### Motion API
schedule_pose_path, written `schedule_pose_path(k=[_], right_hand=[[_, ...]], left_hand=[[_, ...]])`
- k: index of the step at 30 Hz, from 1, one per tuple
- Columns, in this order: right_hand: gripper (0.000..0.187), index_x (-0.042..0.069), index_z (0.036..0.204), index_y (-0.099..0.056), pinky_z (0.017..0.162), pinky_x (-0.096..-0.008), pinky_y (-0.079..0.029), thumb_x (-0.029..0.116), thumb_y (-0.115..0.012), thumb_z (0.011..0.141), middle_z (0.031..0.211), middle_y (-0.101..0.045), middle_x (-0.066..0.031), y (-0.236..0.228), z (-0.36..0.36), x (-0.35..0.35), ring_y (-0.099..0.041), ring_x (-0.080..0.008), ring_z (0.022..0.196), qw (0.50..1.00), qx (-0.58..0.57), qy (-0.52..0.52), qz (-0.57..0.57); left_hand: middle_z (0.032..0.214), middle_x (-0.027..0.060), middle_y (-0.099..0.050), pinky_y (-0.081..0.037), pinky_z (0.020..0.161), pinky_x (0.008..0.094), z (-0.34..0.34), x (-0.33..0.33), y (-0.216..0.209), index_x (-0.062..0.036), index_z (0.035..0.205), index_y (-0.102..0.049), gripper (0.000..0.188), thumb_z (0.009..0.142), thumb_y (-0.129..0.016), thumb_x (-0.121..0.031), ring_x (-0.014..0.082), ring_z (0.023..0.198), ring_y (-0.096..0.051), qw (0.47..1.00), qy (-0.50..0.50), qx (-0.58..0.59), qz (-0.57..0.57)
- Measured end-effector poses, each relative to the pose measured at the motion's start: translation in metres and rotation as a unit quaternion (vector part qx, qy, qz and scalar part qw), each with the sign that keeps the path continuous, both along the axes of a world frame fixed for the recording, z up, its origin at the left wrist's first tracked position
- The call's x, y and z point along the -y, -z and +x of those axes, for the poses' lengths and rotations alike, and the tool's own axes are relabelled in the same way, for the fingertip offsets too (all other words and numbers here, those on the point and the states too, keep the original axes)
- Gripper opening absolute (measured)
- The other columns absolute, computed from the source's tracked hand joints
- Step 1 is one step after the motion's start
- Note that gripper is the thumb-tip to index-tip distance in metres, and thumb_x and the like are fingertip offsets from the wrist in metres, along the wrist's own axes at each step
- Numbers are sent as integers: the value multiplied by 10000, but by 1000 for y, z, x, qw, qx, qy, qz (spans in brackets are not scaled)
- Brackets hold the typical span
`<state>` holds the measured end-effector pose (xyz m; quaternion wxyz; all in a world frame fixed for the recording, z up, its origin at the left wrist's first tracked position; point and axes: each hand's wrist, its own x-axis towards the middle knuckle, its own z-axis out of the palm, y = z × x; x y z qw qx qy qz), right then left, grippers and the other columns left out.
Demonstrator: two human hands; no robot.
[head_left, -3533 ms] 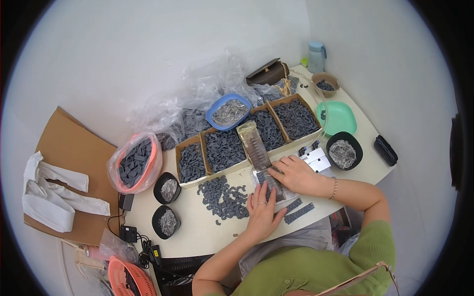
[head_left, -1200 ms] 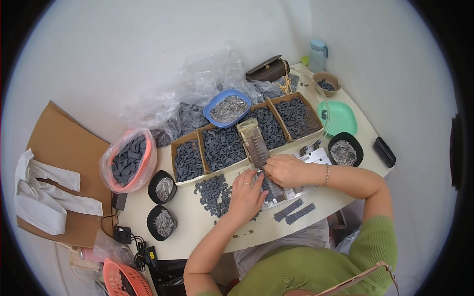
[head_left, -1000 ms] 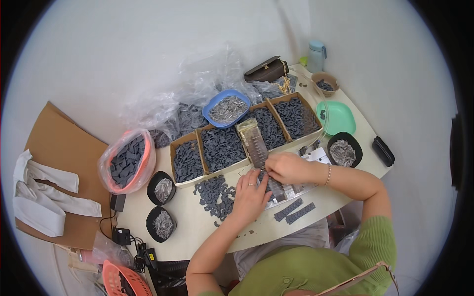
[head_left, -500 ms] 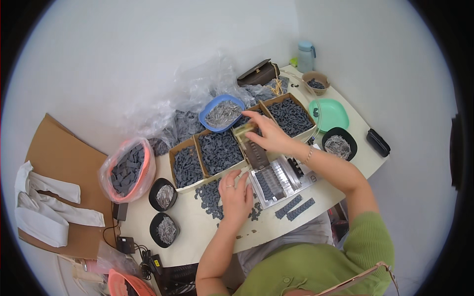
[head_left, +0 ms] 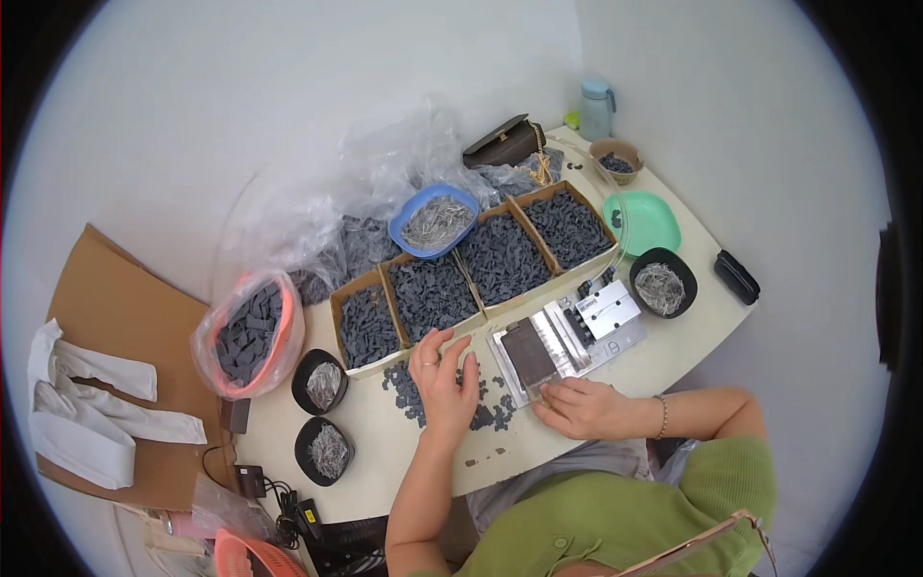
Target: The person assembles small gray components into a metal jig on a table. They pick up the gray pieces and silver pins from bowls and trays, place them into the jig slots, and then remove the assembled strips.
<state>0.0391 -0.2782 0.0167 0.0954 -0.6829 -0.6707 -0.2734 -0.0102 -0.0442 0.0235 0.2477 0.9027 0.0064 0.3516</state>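
Your left hand (head_left: 444, 387) is open by loose dark pieces (head_left: 408, 392) below the frame's centre. Your right hand (head_left: 588, 410) curls at the lower end of the dark cover (head_left: 529, 354) on the metal fixture (head_left: 566, 338), right of centre; I cannot tell if it grips

Plain off-white walls filled the upper part of the frame, a back wall (head_left: 288, 87) across the upper left and centre and a side wall (head_left: 740, 125) down the right. They met in a faint vertical corner (head_left: 580, 48) right of top centre. A cream-coloured table (head_left: 707, 322) ran diagonally from the lower left toward that corner, its near edge bowed. At the left, a brown cardboard sheet (head_left: 106, 279) sat slanted beside it. A dark fixture (head_left: 885, 279), too indistinct to identify, showed at the far right. The light was soft and fairly even.
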Motion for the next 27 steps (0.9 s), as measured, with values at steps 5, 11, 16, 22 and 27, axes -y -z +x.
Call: schedule_pose_path(k=[5,11,16,22,27], right_hand=[[301,-10,1012,-598,879,-316,-471,131,-556,750,944,-616,-163,1,-4,-1,-585,-249,951,1000,12,-4,-4],[271,74,987,-630,808,-303,-481,128,-598,724,923,-632,-80,0,18,-1,-587,-194,886,997,-30,-48,60],[278,95,1059,-608,722,-358,-485,139,-645,787,912,-634,-40,-24,74,-19,-607,-198,826,980,-129,49,141],[483,40,1315,-411,760,-437,-481,124,-586,874,993,-626,-191,-31,140,-89,-619,-357,879,874,-454,102,140],[295,32,1122,-607,811,-418,-507,133,-594,845,1014,-652,-173,-34,176,-70,-644,-327,893,915,-382,81,106]], left_hand=[[1160,107,-541,-330,992,484,-5,2,-23,-49,1006,-642,230,779,-671,-67,341,1184,-470,997,17,-19,67],[1092,140,-588,-372,984,472,-23,2,-24,-41,994,-654,224,775,-670,-83,342,1119,-528,985,75,-93,125],[1129,170,-624,-469,890,396,-26,21,9,-2,1027,-659,269,770,-667,-82,339,1046,-597,975,166,-101,111],[1035,198,-648,-502,819,389,-16,60,11,41,909,-648,212,740,-618,-83,327,987,-622,958,98,-109,246],[828,172,-645,-515,636,372,0,70,12,-21,703,-582,76,652,-605,-72,279,792,-648,925,85,-180,323]])
